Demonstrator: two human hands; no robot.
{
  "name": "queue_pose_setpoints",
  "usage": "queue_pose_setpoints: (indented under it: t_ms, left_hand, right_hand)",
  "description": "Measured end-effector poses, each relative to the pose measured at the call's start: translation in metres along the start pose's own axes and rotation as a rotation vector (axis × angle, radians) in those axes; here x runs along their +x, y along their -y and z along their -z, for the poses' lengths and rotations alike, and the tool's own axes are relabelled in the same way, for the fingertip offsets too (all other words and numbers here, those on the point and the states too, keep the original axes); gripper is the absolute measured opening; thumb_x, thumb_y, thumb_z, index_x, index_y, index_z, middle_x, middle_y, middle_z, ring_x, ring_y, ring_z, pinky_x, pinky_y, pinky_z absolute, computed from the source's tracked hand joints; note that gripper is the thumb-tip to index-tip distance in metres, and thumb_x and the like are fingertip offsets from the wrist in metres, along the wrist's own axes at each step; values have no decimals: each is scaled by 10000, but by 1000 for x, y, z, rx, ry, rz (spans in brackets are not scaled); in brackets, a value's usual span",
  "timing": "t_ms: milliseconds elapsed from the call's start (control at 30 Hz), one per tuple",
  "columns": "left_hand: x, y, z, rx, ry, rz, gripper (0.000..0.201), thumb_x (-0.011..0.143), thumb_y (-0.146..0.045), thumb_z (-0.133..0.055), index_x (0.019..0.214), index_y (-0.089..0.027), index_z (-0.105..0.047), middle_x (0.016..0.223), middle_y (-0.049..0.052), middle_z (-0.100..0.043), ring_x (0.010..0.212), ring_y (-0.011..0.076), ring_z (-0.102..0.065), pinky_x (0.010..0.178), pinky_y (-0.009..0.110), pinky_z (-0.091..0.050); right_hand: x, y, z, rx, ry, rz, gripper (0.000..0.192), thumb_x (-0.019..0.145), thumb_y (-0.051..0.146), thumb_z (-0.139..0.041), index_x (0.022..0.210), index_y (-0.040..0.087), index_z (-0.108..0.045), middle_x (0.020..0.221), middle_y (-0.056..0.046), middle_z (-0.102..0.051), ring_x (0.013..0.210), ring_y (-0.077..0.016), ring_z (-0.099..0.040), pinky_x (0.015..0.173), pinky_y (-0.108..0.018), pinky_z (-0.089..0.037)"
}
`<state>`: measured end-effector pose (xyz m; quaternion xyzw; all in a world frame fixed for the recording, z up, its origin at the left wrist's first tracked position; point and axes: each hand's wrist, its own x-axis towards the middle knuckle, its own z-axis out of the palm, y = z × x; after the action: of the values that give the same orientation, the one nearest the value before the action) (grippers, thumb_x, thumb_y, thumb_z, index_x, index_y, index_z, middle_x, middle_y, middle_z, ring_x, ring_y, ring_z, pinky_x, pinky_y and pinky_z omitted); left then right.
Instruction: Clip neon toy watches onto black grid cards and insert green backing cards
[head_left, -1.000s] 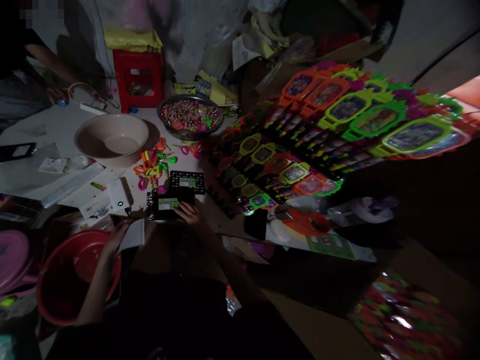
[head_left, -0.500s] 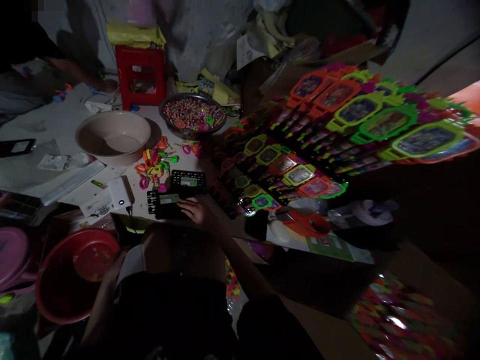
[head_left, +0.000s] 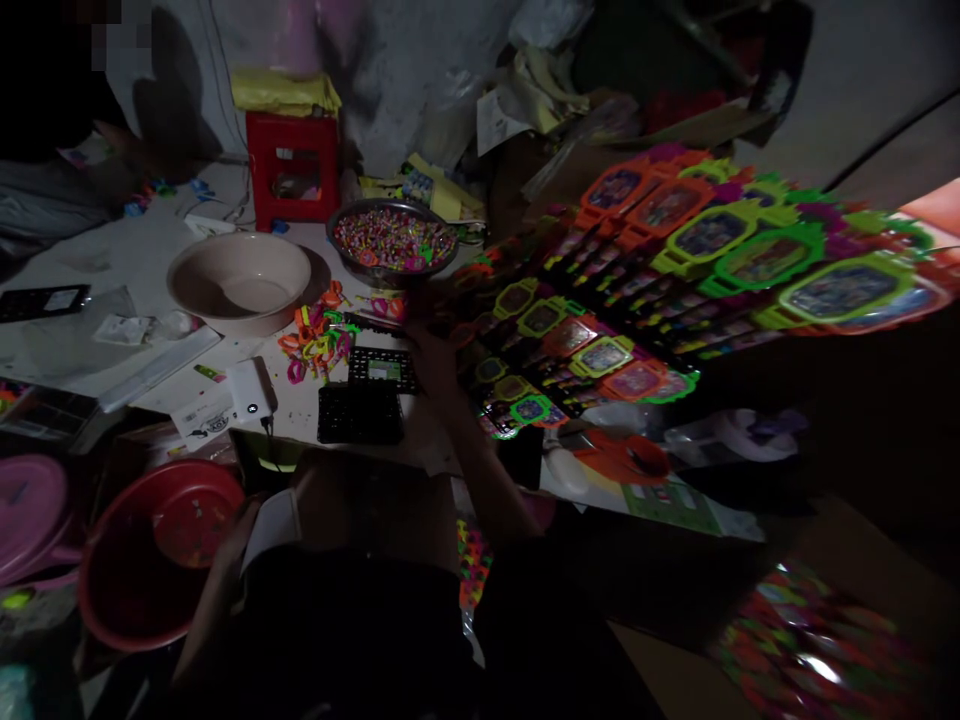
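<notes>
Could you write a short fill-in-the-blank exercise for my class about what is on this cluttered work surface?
1. The metal bowl is full of small ____ pieces.
2. The stool behind the beige basin is ____ in colour.
3. The right hand reaches out beside the black ____.
4. The left hand is at the rim of the red ____.

Missing words: colourful; red; tray; bucket

A dim, cluttered home workshop for packing toys: rows of neon orange and green carded toy watches fan out beside a round metal bowl of small colourful pieces, a beige plastic basin and a red plastic stool on the floor.
</notes>
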<state>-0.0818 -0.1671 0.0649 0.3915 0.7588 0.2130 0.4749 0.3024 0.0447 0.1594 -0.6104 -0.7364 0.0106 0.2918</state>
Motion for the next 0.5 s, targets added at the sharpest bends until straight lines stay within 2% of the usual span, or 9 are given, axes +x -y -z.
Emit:
queue_pose_setpoints:
  t_ms: [100,167,267,367,500]
  left_hand:
    - [-12,3,1,6,3,-4,358,898,-419,-564,1136,-154,-601,1160,71,-613,1045,233,-599,897,421,-506]
    - [-18,4,2,9,8,-14,348,893,-407,-579,1150,-173,-600,1186,57,-595,1058,246,-589,882,399,-518]
    - [-25,4,3,16,13,-25,342,896,-390,-578,1162,-177,-595,1198,59,-587,1060,246,-587,876,398,-523]
    - [-27,2,4,21,15,-28,342,898,-387,-575,1167,-177,-591,1203,63,-585,1058,242,-587,877,400,-523]
    - [-27,-1,4,30,18,-32,340,905,-388,-563,1167,-173,-591,1208,67,-585,1052,238,-587,881,407,-523]
  right_hand:
    - [-13,-5,-15,-92,105,59,420,907,60,-390,1246,151,-622,1181,-92,-674,1076,-233,-607,998,-377,-433]
    - [-23,-11,-28,-127,154,74,460,870,10,-378,1239,132,-624,1185,-111,-671,1068,-233,-614,997,-375,-432]
    - [-36,-20,-39,-140,149,52,472,849,-8,-362,1232,95,-618,1242,-133,-639,1140,-231,-582,1031,-374,-410]
    - [-46,-21,-34,-140,102,58,471,868,9,-354,1272,91,-581,1305,-124,-599,1211,-220,-534,1068,-374,-371]
    - [-53,-9,-15,-176,90,94,468,869,16,-373,1273,128,-583,1294,-112,-609,1200,-236,-530,1102,-422,-298]
